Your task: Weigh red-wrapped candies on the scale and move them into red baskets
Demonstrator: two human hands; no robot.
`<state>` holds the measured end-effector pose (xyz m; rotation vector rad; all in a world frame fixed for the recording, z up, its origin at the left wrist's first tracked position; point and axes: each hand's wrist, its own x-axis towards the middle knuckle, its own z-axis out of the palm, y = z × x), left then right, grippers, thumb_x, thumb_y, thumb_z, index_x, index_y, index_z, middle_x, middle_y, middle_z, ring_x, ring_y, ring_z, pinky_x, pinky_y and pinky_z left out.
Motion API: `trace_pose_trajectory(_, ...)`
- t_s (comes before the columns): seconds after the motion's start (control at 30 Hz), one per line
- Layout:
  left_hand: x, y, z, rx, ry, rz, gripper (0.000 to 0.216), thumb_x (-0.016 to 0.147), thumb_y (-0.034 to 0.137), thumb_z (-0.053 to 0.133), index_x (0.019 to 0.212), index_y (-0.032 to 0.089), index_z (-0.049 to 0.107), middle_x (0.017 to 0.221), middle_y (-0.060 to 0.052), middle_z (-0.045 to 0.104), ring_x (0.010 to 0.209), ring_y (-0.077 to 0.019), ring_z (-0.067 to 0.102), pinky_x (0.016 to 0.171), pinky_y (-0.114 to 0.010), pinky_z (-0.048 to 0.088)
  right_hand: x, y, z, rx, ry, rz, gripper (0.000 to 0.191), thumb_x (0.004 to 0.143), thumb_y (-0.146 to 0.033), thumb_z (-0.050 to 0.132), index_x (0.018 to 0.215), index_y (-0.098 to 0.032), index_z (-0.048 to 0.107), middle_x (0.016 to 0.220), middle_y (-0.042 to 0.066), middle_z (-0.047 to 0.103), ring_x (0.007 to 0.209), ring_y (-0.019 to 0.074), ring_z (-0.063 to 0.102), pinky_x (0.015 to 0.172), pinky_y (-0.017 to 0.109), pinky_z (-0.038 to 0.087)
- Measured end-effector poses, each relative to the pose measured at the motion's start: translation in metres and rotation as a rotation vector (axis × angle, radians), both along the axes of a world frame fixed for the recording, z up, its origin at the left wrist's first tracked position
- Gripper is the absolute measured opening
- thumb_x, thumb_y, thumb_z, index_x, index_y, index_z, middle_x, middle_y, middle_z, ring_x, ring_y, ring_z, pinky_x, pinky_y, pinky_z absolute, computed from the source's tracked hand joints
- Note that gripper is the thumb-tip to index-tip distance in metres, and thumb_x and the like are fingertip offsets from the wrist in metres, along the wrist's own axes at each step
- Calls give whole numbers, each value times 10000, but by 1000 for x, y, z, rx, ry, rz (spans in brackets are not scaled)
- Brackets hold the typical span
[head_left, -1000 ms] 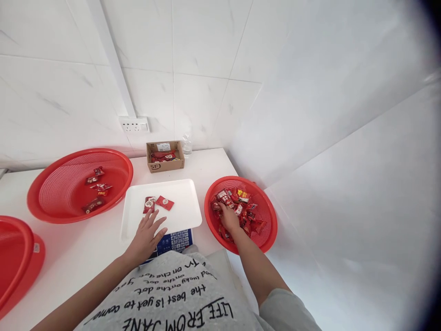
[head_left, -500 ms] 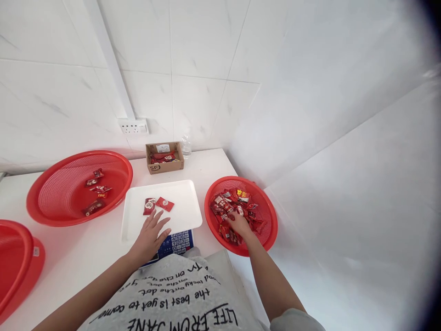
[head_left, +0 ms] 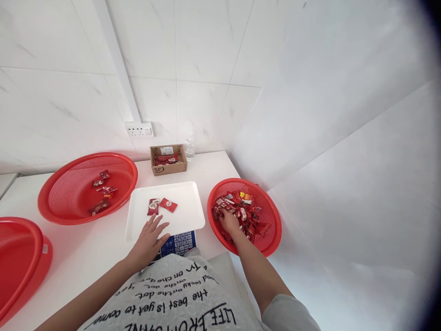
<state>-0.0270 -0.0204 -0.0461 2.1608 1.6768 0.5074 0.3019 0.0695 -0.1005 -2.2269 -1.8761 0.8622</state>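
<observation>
My left hand (head_left: 148, 241) rests at the front edge of a white tray (head_left: 182, 197), fingers spread and holding nothing. On the tray, just beyond my fingertips, lie a dark red snack packet (head_left: 153, 207) with white print and a flat bright red packet (head_left: 168, 204). Below the tray shows the blue keypad of a scale (head_left: 179, 242), partly covered by my hand and shirt. My right hand (head_left: 230, 224) reaches into the right red basket (head_left: 274, 220), its fingers curled at the left of a pile of small red packets (head_left: 246, 211). The fingertips are hidden among them.
A cardboard box (head_left: 168, 168) of red packets stands behind the tray, with clear plastic (head_left: 189, 148) beside it. A wide red basket (head_left: 51, 193) at left holds several packets. Another red basket (head_left: 46, 262) is at the near left edge. Walls close in behind and right.
My right hand has shifted left within the basket, towards the left side of the pile. My left hand stays spread at the tray's edge. The view has shifted slightly.
</observation>
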Motion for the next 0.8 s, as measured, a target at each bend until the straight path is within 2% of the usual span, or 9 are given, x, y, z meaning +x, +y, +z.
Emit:
trace_pose_trajectory(0.1, -1, 1, 0, -8, -1, 1, 400, 894, 442, 386, 1185, 248, 580, 1391, -80, 447, 1353, -299, 267, 1040, -541, 328, 5, 3, 0, 33, 124, -45, 330, 793, -240, 458, 1091, -200, 593, 1103, 87, 626, 1007, 218, 564, 874, 316, 384)
trace_pose_trajectory(0.2, 1, 3, 2, -14, -11, -3, 406, 895, 448, 381, 1180, 241, 582, 1391, -84, 446, 1351, -299, 271, 1042, -540, 325, 6, 2, 3, 88, 280, -118, 266, 786, -261, 428, 972, -194, 605, 1016, 56, 654, 949, 197, 574, 847, 309, 411)
trace_pose_trajectory(0.33, 6, 6, 7, -27, -38, -15, 406, 894, 443, 384, 1174, 226, 582, 1392, -90, 446, 1358, -293, 257, 1047, -527, 323, 5, -5, 13, 136, 483, -234, 287, 788, -356, 408, 945, -188, 579, 1008, 55, 662, 917, 188, 588, 804, 303, 446)
trace_pose_trajectory(0.4, 11, 8, 14, -38, -64, -20, 398, 889, 436, 395, 1165, 222, 586, 1386, -92, 453, 1358, -289, 258, 1047, -516, 328, 2, -9, 24, 134, 622, -303, 299, 780, -398, 430, 958, -197, 563, 991, 48, 665, 899, 183, 601, 772, 296, 464)
trace_pose_trajectory(0.47, 18, 10, 23, -77, -116, -17, 390, 884, 425, 403, 1164, 222, 582, 1380, -87, 463, 1344, -275, 295, 1050, -494, 331, -6, -14, 40, 94, 880, -408, 280, 744, -412, 510, 942, -219, 555, 922, 26, 666, 848, 181, 611, 742, 302, 478)
trace_pose_trajectory(0.57, 33, 13, 40, -232, -271, 13, 422, 872, 419, 414, 1224, 214, 526, 1335, -90, 511, 1250, -242, 439, 1026, -442, 372, -27, -24, 66, 15, 1261, -500, 254, 656, -341, 649, 872, -244, 557, 838, -11, 639, 774, 162, 594, 717, 296, 479)
trace_pose_trajectory(0.67, 49, 15, 49, -437, -509, 40, 464, 846, 429, 450, 1257, 215, 480, 1220, -91, 595, 1074, -216, 568, 901, -378, 467, -57, -38, 82, -115, 1322, -366, 206, 648, -333, 663, 800, -227, 572, 746, -11, 604, 654, 149, 547, 615, 281, 453)
trace_pose_trajectory(0.8, 61, 16, 44, -551, -706, 60, 373, 826, 436, 476, 1082, 177, 557, 985, -77, 657, 848, -190, 601, 737, -322, 488, -94, -57, 82, -213, 1217, -83, 162, 674, -334, 642, 765, -205, 612, 747, -7, 611, 726, 156, 543, 693, 283, 432)
